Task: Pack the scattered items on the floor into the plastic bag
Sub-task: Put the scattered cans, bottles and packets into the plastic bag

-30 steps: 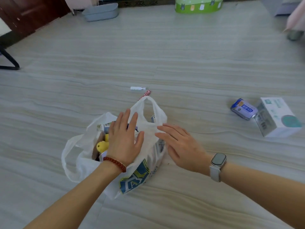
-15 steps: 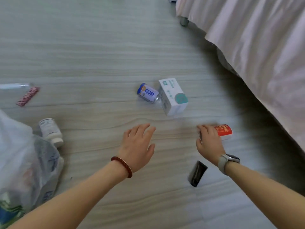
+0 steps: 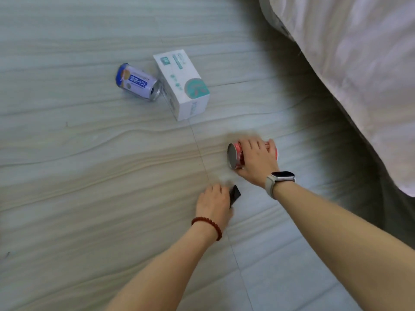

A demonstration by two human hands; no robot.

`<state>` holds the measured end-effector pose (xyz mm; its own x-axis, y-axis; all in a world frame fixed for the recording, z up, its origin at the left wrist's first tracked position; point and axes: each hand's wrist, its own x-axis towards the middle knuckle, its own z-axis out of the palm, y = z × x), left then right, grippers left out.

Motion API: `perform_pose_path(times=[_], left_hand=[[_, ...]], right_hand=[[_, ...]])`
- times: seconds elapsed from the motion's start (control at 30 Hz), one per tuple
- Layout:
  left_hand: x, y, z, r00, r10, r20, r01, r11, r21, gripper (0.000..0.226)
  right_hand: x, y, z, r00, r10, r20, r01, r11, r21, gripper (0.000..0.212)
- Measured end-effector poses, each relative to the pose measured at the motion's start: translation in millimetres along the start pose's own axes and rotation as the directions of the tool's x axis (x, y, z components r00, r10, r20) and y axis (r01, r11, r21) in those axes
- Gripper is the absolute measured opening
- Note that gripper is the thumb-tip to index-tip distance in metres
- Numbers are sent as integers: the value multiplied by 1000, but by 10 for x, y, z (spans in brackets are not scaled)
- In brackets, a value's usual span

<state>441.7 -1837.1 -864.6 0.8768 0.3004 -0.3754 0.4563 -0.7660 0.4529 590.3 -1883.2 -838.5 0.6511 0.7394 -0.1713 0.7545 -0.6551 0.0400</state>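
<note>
Right hand (image 3: 253, 161) wraps the red can (image 3: 235, 156) lying on its side. Left hand (image 3: 213, 202), just below it, seems to pinch a small black item (image 3: 235, 194); blurred. Bag out of view. Risk: can rolls free; 2 loads fumbled.

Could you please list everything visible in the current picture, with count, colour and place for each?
blue can: one, blue and white, lying on its side on the floor, upper left, beside the box.
white box: one, white with teal print, on the floor right of the blue can.
red can: one, red with a silver end, on its side under the right hand.
black object: one, small, black, at the left hand's fingers.
bed cover: one, pale pink, upper right.
floor: pale wood-grain.
left hand: red bead bracelet, grips the black object.
right hand: watch on wrist, grips the red can.
</note>
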Motion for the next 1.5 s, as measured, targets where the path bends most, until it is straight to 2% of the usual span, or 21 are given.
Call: perform_pose_path(times=[0.13,0.23,0.3,0.37,0.47,0.53,0.67,0.8,0.87,0.97,1.03,1.1,1.13,1.2,1.23,1.27,1.33,1.37,1.4,1.43,1.5], left_hand=[[-155,-361,-146,995,-17,-101,13,999,-39,27],[-413,-834,-581,970,31,-239,-35,999,-12,20],[-653,-1126,-904,947,51,-319,-36,998,53,19],[-936,-1348,-1228,929,54,-365,-19,995,99,21],[-1461,-1609,-1661,889,53,-455,14,990,143,38],[-1874,-1787,-1859,844,-18,-537,85,991,101,35],[-2720,-2209,-2070,704,-231,-671,247,966,-74,35],[-3383,-2658,-2168,542,-413,-732,429,885,-182,27],[-3590,-2902,-2144,483,-482,-730,486,842,-235,19],[-3727,-3232,-2045,428,-605,-672,602,745,-287,17],[-3752,-3385,-1987,426,-674,-603,715,659,-233,17],[-3806,-3495,-1933,382,-696,-609,765,607,-213,19],[-3853,-3543,-1909,324,-687,-651,771,590,-240,20],[-3981,-3621,-1874,160,-660,-734,796,526,-299,36],[-4062,-3662,-1865,109,-696,-710,819,467,-333,49],[-4149,-3715,-1853,72,-778,-624,837,387,-386,61],[-4284,-3842,-1842,17,-945,-326,749,228,-621,75],[-4330,-3871,-1852,44,-982,-185,626,172,-761,70],[-4361,-3892,-1851,80,-988,-132,474,154,-867,54],[-4381,-3883,-1849,89,-983,-163,370,185,-911,36],[-4427,-3830,-1915,35,-959,-283,340,277,-898,31]], right_hand=[[-44,-223,-33,999,-22,23,19,994,107,59],[-20,-533,-197,998,-63,9,58,954,293,64],[-2,-820,-348,992,-127,3,111,878,465,65],[0,-1172,-540,987,-160,-21,136,757,639,62],[-34,-1768,-835,979,-199,-51,168,633,756,64],[-96,-2176,-1030,960,-273,-57,214,590,778,67],[-334,-2958,-1390,904,-412,-111,317,474,821,72],[-628,-3705,-1695,832,-517,-201,410,330,850,61],[-756,-4083,-1793,796,-550,-253,453,264,852,57],[-935,-4612,-1820,733,-614,-292,498,192,846,63],[-1013,-4871,-1776,702,-643,-306,512,158,844,69],[-1043,-5051,-1734,686,-663,-300,504,135,853,75],[-1045,-5121,-1716,683,-670,-292,497,133,858,79],[-1060,-5237,-1678,689,-664,-289,495,142,857,81],[-1076,-5288,-1655,695,-656,-294,502,151,851,79],[-1098,-5339,-1636,702,-645,-301,509,159,846,76],[-1134,-5447,-1577,715,-635,-293,499,170,850,70],[-1142,-5503,-1540,717,-639,-277,485,173,857,68],[-1141,-5560,-1498,721,-645,-255,467,179,866,67],[-1138,-5613,-1454,725,-649,-228,447,192,874,67],[-1136,-5706,-1378,722,-658,-214,448,209,869,68]])
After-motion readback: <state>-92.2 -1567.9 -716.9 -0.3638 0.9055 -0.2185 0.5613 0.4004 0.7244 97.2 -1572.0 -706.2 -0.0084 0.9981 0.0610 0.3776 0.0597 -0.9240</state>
